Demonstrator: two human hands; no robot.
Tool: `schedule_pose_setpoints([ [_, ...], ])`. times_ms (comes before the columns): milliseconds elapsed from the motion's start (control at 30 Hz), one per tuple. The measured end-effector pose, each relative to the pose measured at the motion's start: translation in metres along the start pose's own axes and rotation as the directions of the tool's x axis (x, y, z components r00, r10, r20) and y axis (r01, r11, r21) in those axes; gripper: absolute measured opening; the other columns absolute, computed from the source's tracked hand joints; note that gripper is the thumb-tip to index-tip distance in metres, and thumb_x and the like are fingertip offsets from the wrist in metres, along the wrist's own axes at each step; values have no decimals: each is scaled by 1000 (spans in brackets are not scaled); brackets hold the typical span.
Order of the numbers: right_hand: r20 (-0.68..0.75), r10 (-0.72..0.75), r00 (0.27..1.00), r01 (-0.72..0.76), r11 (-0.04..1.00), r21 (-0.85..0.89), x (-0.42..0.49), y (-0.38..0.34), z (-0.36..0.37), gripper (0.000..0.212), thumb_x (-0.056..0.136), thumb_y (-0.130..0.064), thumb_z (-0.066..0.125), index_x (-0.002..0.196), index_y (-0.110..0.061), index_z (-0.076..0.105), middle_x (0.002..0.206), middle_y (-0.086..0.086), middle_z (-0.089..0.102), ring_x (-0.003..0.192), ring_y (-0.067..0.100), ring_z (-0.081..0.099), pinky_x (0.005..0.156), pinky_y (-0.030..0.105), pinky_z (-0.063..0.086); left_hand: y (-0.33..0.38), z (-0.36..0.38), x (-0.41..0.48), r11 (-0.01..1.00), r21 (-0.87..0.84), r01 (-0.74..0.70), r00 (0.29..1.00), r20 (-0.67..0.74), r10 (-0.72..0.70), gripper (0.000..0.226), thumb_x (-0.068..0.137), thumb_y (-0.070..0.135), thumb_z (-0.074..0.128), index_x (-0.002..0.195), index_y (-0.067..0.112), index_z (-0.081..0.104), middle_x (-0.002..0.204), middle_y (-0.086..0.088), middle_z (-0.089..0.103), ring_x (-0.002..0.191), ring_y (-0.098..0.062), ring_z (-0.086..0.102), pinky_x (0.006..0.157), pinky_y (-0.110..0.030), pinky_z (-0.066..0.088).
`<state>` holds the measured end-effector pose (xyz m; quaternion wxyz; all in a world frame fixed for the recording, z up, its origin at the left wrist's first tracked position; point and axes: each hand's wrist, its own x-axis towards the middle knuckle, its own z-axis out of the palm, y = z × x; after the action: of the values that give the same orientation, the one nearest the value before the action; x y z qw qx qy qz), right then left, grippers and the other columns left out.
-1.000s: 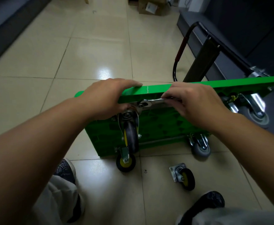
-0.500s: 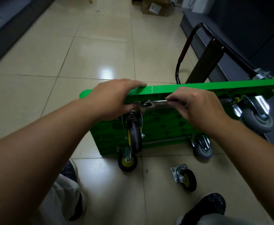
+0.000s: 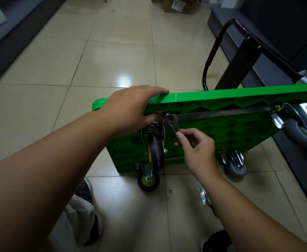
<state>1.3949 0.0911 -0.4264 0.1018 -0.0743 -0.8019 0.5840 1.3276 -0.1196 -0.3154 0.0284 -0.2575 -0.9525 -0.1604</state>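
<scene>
A green platform cart stands on its long edge on the tiled floor, underside toward me. My left hand grips its top edge, fingers over the rim and thumb by the mounting plate of a black-and-yellow caster. A silver wrench sits on a bolt at that plate and slants down to the right. My right hand pinches the wrench's lower end.
A second yellow caster touches the floor below. Grey casters sit on the cart's right side. A loose caster plate and a small washer lie on the floor. The folded black handle leans behind. Dark cabinets run along the right.
My right hand swung the wrench's handle from level under the cart's top edge down to a downward slant. My left hand has stayed on the top edge.
</scene>
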Motion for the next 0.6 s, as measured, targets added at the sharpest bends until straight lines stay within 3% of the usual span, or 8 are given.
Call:
schedule_pose_setpoints([
  [67,34,69,997,-72,990,124,-9,-2,9,12,94,-7,68,94,-19,69,91,7,74,76,19,75,68,25,59,-2,0,2,1000,-11,-3,1000,3,3,69,89,37,71,150,44,38,145,8,54,126,-21,53,86,-32,40],
  [133,58,83,995,-90,987,130,-16,-1,6,12,95,-7,66,96,-19,68,92,6,73,77,20,74,67,23,57,-3,0,2,1000,-21,-6,1000,13,6,70,89,37,71,150,44,38,145,8,54,125,-22,54,86,-32,39],
  [200,91,58,994,-61,998,27,-19,2,-12,16,96,-8,65,96,-23,67,91,2,72,77,18,73,67,27,57,-3,0,2,1000,-21,-16,1000,19,17,71,89,38,71,150,46,36,145,7,55,124,-22,54,88,-34,41],
  [267,129,-32,991,57,980,-192,-14,1,-38,13,97,-11,65,98,-24,68,91,-3,69,81,16,69,71,36,59,-3,-1,1,999,-17,-39,999,24,40,74,89,40,70,152,48,32,146,8,54,125,-22,54,88,-34,42],
  [333,202,-179,963,251,869,-426,-3,-13,-62,8,97,-16,65,102,-20,69,93,-6,65,85,15,64,74,39,57,-4,-2,0,998,-11,-69,997,43,69,76,89,42,70,152,52,28,144,10,53,122,-20,54,83,-32,40],
  [400,283,-324,903,430,695,-576,11,-36,-75,10,96,-21,63,103,-17,69,94,-5,64,82,16,59,73,37,52,-7,-3,-1,996,-8,-85,994,64,85,77,89,44,69,152,55,26,140,11,54,118,-19,54,80,-32,40],
  [500,387,-475,790,591,423,-687,32,-73,-77,9,96,-22,65,99,-17,70,91,-3,66,77,18,56,72,30,33,-9,-4,-1,996,-15,-86,993,80,87,79,89,43,71,151,57,24,138,11,54,115,-18,55,79,-33,42],
  [600,465,-530,709,659,264,-704,46,-90,-69,9,97,-21,64,95,-16,71,89,1,68,77,24,60,73,34,32,-9,-3,-1,997,-21,-80,994,72,82,81,88,42,73,151,58,25,138,12,54,115,-17,55,78,-33,41],
])
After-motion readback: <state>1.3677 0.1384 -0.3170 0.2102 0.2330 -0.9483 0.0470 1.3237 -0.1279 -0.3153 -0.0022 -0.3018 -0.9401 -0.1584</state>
